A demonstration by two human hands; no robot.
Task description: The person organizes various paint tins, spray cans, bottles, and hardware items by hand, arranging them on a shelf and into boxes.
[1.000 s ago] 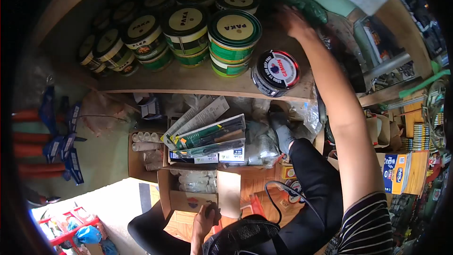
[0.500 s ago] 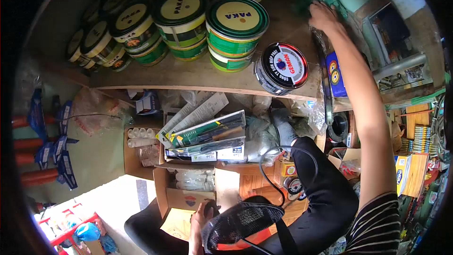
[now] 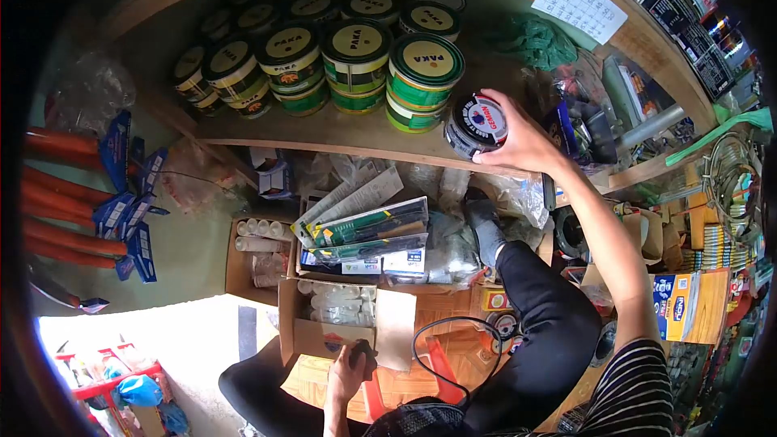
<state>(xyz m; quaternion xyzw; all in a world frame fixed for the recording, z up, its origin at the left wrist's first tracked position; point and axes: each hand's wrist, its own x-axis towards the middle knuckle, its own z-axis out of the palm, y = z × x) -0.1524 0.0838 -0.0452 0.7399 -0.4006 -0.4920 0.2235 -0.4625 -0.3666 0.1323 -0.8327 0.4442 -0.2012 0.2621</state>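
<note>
My right hand (image 3: 518, 136) reaches onto the wooden shelf, its fingers wrapped round the side of a black, white and red GEMAN can (image 3: 479, 123) near the shelf's front edge. Just left of it stand stacked green PAKA tubs (image 3: 426, 61). Low in the view, my left hand (image 3: 348, 372) is closed on a dark crumpled item (image 3: 364, 358), beside an open cardboard box (image 3: 330, 338) of clear-wrapped white pieces.
Green plastic (image 3: 538, 42) lies at the shelf's back. Below the shelf are packaged tools (image 3: 372, 222) and a box of white tubes (image 3: 263, 231). Orange-handled tools (image 3: 73, 186) hang at left. A black cable (image 3: 417, 348) loops over the floor near my legs.
My right hand has come from the green plastic at the back of the shelf down to the GEMAN can and taken hold of it. The view has shifted, showing more of the upper shelf.
</note>
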